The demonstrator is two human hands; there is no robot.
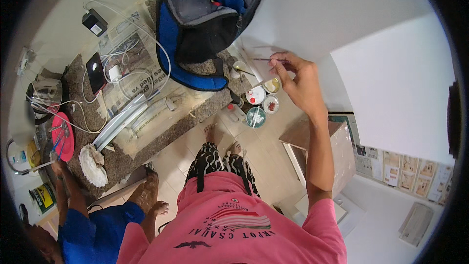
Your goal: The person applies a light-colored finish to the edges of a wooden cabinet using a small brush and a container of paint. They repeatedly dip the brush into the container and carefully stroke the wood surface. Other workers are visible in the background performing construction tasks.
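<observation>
My right hand [295, 76] is raised against the white wall, its fingers pinching a slim dark paintbrush [264, 59]. The brush points left, close to the wall; whether its tip touches is too small to tell. Below that hand stand several small pots: a white-topped one [255, 95], one with yellow contents [271, 85], one with reddish bits [270, 104] and a green one [255, 117]. A second brush [244, 71] leans in a small cup [238, 67]. My left hand [159, 209] hangs low beside my pink shirt, holding nothing, fingers loosely apart.
A blue and black backpack [205, 34] lies open on the stone counter [195, 117], among cables, a phone [95, 73] and newspaper. At left, a co-worker in a blue shirt [93, 234] reaches to a pink plate [62, 137]. A wooden box-like cabinet [332, 151] stands at right.
</observation>
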